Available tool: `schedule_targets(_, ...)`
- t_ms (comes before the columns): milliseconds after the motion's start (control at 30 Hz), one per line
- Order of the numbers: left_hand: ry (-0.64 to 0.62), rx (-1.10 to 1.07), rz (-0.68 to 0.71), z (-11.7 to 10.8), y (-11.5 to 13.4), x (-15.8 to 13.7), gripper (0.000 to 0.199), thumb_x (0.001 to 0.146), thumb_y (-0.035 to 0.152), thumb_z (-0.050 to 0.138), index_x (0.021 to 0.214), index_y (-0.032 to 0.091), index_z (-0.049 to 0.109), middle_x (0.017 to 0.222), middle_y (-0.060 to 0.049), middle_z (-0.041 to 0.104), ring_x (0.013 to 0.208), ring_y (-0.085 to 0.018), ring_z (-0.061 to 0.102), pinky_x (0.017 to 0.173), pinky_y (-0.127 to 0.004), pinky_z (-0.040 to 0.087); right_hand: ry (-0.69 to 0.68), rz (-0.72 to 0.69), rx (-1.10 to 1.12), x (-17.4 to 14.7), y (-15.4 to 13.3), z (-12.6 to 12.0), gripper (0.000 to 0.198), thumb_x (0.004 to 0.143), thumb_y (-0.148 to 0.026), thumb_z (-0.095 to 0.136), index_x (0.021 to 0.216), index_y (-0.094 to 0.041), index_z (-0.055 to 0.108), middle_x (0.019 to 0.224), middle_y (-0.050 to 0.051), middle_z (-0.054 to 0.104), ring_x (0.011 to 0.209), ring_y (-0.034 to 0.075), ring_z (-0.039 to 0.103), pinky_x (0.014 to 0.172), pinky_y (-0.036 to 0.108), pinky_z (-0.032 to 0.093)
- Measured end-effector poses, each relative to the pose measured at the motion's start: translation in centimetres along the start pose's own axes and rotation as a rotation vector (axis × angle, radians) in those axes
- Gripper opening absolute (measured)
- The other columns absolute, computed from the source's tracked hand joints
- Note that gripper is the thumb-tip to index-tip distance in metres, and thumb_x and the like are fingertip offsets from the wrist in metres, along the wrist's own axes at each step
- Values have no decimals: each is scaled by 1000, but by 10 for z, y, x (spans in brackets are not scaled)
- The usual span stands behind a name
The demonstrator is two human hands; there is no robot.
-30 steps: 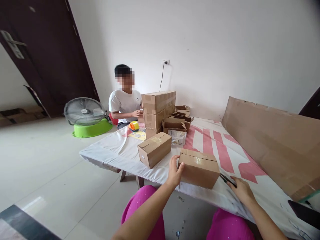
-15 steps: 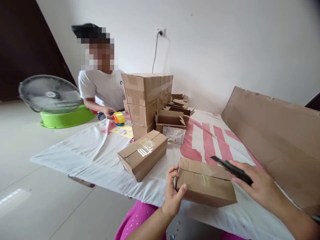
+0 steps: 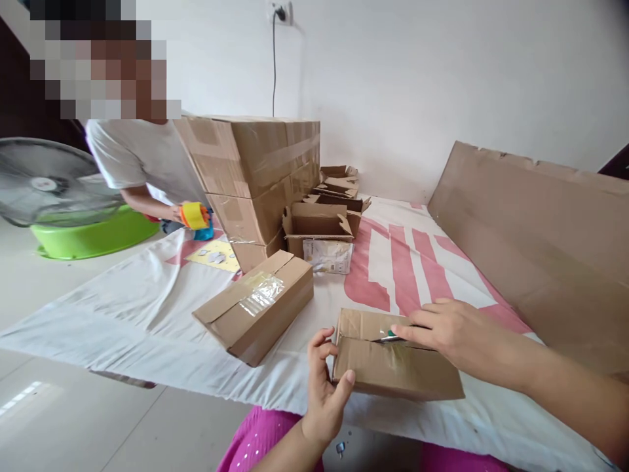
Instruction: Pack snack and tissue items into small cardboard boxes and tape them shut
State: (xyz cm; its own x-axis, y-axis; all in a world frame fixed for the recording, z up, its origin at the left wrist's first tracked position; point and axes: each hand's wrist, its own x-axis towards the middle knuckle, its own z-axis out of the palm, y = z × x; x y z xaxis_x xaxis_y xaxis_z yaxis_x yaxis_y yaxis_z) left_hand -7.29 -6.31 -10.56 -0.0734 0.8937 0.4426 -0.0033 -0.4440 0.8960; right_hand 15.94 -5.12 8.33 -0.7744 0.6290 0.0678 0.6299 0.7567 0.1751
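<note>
A small closed cardboard box (image 3: 373, 367) lies at the table's near edge, with clear tape across its top seam. My left hand (image 3: 327, 387) grips its left end, thumb on the near side and fingers round the far corner. Over the box top, my right hand (image 3: 457, 331) is closed on a utility knife (image 3: 390, 337); its tip meets the seam by the tape, and most of its handle is hidden under my fingers. A second taped box (image 3: 260, 305) rests to the left, apart from both hands.
Taped boxes (image 3: 265, 157) are stacked behind, beside several open boxes (image 3: 319, 223). A large cardboard sheet (image 3: 531, 242) stands at the right. Across the table, a co-worker's hand (image 3: 177, 213) holds a yellow-orange tape roll (image 3: 195, 215). A fan (image 3: 49, 183) sits on a green tub (image 3: 98, 233).
My right hand has come down and left, bringing the knife from above the box's right end onto its seam. My left hand keeps its grip. The view has shifted closer and to the right.
</note>
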Motion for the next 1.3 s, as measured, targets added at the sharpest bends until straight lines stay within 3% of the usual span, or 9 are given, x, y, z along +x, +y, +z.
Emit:
schedule_targets(167,-42,31,25,0,3,-5,23,85,44,58,99,26,52,130,-12,42,131,-32,37,104,-52,35,-43,121,36,-47,-4,-13,54,87,-2,41,130,-32,55,94,0,69,74,15,61,65,30,46)
schedule_targets(433,-93,27,35,5,5,-7,20,86,39,59,99,26,52,129,-12,44,128,-32,40,105,-53,35,-5,220,-2,-103,-17,-3,56,87,-2,37,128,-33,57,94,0,70,72,17,62,64,33,49)
schedule_targets(600,-243,-22,17,0,7,-6,16,90,37,55,97,25,63,134,-11,43,130,-31,41,104,-51,39,115,474,29,-148,-7,-3,40,95,-31,47,134,-38,52,115,0,68,93,20,67,77,34,53)
schedule_targets(667,-264,-58,64,1,7,-10,14,88,37,59,87,27,68,137,-8,42,127,-31,45,101,-50,43,198,678,59,-165,0,11,43,93,-42,50,135,-35,51,122,1,66,103,24,66,83,37,54)
schedule_targets(767,-167,-86,127,7,8,-17,10,81,35,70,73,28,70,132,-5,43,118,-28,51,95,-47,48,239,916,186,-183,6,57,49,90,-48,48,135,-28,50,127,6,65,110,29,64,87,42,55)
schedule_targets(900,-17,-25,199,17,11,-22,3,80,32,71,78,31,73,114,-7,47,108,-25,54,89,-42,51,146,1028,383,-193,-3,134,50,86,-48,47,128,-20,54,126,11,64,115,30,61,94,44,52)
schedule_targets(1000,-12,38,264,17,11,-25,16,83,28,67,98,34,72,107,-6,48,102,-22,54,83,-36,52,96,1055,422,-196,-15,170,49,83,-45,47,123,-19,58,119,12,66,109,30,64,92,44,52)
schedule_targets(1167,-71,55,265,8,3,-39,40,93,17,49,130,32,52,111,-8,51,105,-21,53,88,-35,48,335,987,388,-193,-32,170,43,84,-49,50,115,-21,62,115,12,66,111,33,60,96,51,48)
schedule_targets(1300,-5,10,127,6,-5,-44,30,95,19,47,124,25,51,109,-7,54,104,-20,53,90,-35,46,557,966,533,-189,-54,152,47,95,-51,32,125,-22,55,122,12,63,104,29,64,85,43,54)
